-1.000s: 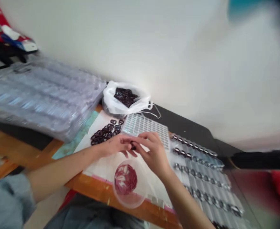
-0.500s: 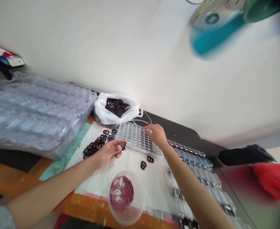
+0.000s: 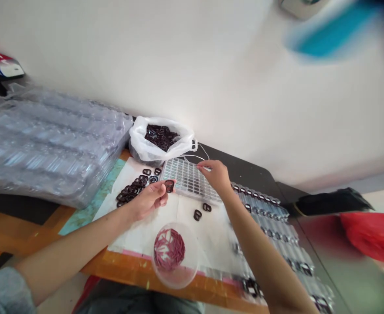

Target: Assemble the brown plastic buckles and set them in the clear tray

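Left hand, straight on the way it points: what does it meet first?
The left hand would probably meet the near edge of the clear gridded tray first, just past the dark ring-shaped tab in its fingers. Depth is unclear here, so it may pass above that edge.

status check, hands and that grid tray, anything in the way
Left hand pinching a dark ring. Right hand at the clear grid tray. Two loose rings on the paper by the tray.

The left hand and right hand are bare, with a grey-blue sleeve and dark grey trousers.
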Motion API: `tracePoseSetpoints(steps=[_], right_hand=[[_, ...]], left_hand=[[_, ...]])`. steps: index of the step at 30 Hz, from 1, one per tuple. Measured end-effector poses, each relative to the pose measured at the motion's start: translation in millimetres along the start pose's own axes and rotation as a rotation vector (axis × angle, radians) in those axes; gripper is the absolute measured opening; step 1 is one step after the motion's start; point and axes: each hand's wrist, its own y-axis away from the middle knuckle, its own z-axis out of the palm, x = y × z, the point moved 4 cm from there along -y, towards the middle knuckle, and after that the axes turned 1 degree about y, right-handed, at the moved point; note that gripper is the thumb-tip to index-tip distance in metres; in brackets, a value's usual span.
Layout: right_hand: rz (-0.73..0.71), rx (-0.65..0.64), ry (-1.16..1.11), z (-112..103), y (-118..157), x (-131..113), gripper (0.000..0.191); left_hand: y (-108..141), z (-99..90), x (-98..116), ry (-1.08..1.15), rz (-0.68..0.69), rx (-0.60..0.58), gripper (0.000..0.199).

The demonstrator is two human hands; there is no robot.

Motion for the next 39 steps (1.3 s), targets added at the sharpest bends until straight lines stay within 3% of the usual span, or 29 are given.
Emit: tracePoseSetpoints(steps=[2, 4, 7, 9, 16, 25, 31, 39], right_hand=[[-0.06, 0.07, -0.184, -18.8, 25.8, -26.6, 0.015], [-0.208, 0.131, -0.361, -36.6, 51.7, -58.6, 0.011], [-0.36, 0.147, -0.376, -48.3, 76.2, -95.2, 0.011], [-0.394, 0.158, -0.315, -46.7, 80.8, -106.1, 0.013], [-0.418, 0.165, -0.253, -31.4, 79.5, -105.8, 0.012], [-0.371, 0.14, -0.207, -30.6, 78.5, -108.7, 0.016], [-0.347, 0.214, -0.112, -31.0, 79.1, -113.4, 0.015], [-0.537, 0.302, 0.079, -29.3, 95.8, -124.9, 0.023]], left_hand=[[1.8, 2.5, 0.6, 0.001, 0.002, -0.022, 0.06], [4.0, 5.0, 0.4, -0.016, 0.011, -0.061, 0.06], [6.2, 7.5, -0.6, -0.059, 0.037, -0.112, 0.061], [6.4, 8.5, -1.1, -0.093, 0.052, -0.14, 0.061], [4.5, 7.4, -0.2, -0.132, 0.069, -0.132, 0.063], [5.5, 8.0, 0.8, -0.176, 0.052, -0.08, 0.063], [6.0, 8.1, -0.3, -0.145, 0.058, -0.052, 0.061], [4.1, 4.0, -1.1, -0.026, 0.078, -0.015, 0.062]])
